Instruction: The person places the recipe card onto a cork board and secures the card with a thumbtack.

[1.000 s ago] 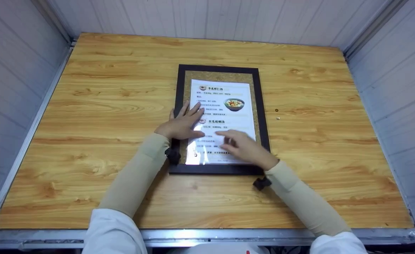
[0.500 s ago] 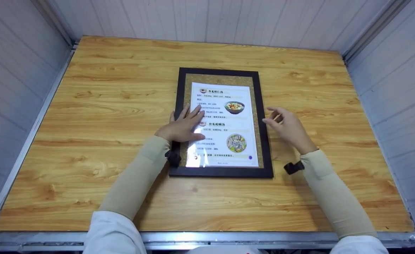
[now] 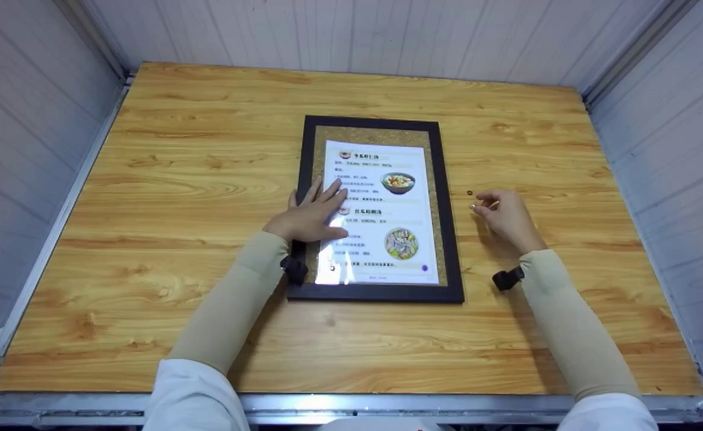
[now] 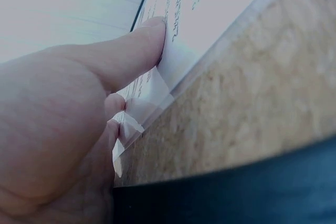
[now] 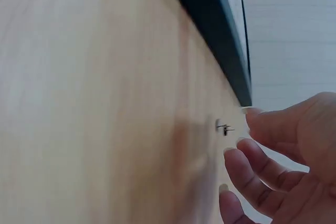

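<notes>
Two small tacks (image 5: 226,130), seemingly points-up, lie just right of the framed corkboard (image 3: 377,292), at the fingertips of the nearer right hand (image 3: 510,218), thumb and fingers parted, as the left hand (image 3: 308,216) spreads across the board's recipe sheet (image 3: 381,203).

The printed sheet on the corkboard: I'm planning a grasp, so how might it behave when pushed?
The printed sheet is probably light and bendy, looking thin at its edge. Its bright glare suggests a slippery surface. The left hand resting on it would likely resist sliding.
</notes>
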### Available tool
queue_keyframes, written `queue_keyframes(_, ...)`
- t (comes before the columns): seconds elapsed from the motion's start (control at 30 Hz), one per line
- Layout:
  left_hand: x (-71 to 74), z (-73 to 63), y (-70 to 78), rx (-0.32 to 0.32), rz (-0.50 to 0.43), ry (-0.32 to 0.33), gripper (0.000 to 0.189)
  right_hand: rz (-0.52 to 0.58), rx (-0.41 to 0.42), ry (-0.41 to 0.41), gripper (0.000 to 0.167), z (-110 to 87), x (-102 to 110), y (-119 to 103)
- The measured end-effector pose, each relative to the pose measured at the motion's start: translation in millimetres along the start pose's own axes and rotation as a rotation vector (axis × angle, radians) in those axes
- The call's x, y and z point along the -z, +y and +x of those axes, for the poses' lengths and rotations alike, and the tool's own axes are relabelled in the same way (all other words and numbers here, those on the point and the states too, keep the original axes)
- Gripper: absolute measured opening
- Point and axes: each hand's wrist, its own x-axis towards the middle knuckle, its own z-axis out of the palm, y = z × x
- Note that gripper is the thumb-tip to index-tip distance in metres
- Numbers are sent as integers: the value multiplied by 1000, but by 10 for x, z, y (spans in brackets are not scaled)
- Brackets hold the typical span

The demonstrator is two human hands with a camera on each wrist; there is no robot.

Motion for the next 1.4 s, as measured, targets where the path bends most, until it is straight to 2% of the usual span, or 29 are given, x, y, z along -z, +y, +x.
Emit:
queue_keyframes(0.33, 1, -3, 8, 1, 12, 10, 90, -51, -12, 50, 18, 63, -100, 50)
queue_keyframes(0.63, -10, 0, -5, 13, 12, 8, 90, -18, 5, 49, 23, 82, -140, 52)
queue_keyframes(0.77, -15, 8, -14, 16, 12, 7, 90, -10, 21, 53, 19, 96, -158, 56)
queue_keyframes(1.13, -25, 10, -1, 8, 14, 19, 90, -17, -12, 36, 21, 116, -175, 39)
queue_keyframes(1.3, -24, 11, 4, 14, 9, 19, 89, 11, -7, 62, 21, 115, -188, 36)
queue_keyframes(1.4, -21, 9, 6, 17, 2, 16, 89, 32, -6, 106, 22, 114, -189, 26)
